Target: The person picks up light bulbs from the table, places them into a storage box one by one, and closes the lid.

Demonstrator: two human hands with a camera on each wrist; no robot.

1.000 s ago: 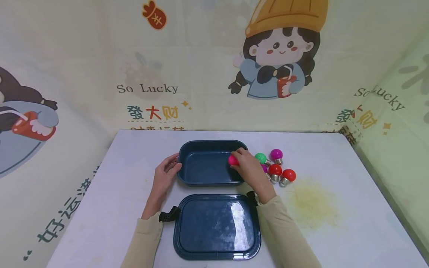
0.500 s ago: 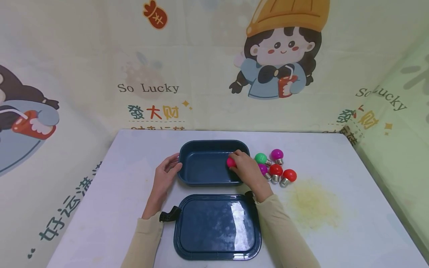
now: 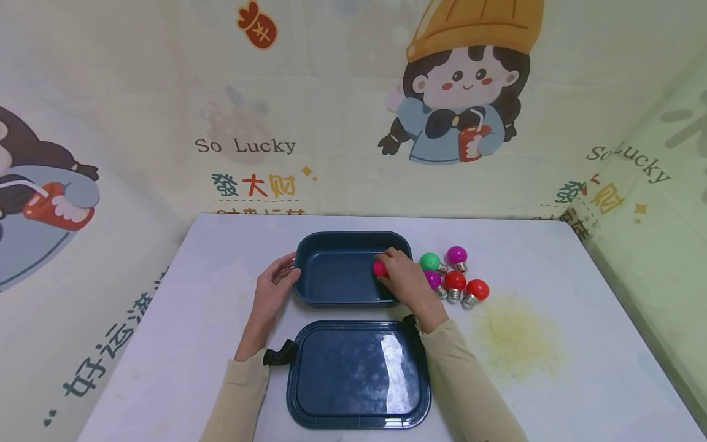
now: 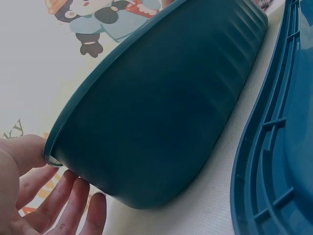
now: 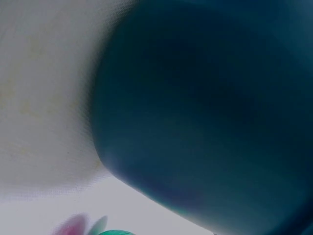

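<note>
A dark blue rectangular box [image 3: 331, 279] stands on the white table. At its left end my left hand [image 3: 274, 282] holds the rim; in the left wrist view the thumb lies at the rim and the fingers [image 4: 73, 200] touch the outer wall below it. My right hand [image 3: 407, 279] reaches over the box's right end and pinches a pink light bulb [image 3: 379, 268] inside it. The hand covers the bulb's base. The box's outer wall [image 5: 195, 122] fills most of the right wrist view, where the right hand is hidden.
Right of the box lie a green bulb [image 3: 429, 262], two purple bulbs [image 3: 456, 255] and two red bulbs [image 3: 455, 280], with metal screw bases. A dark blue lid [image 3: 342, 374] lies flat in front of the box, between the forearms. A printed cloth backdrop [image 3: 342, 110] hangs behind the table.
My right hand has shifted slightly left and down with the pink bulb, deeper over the box, then held nearly still. My left hand has stayed at the box's left rim.
</note>
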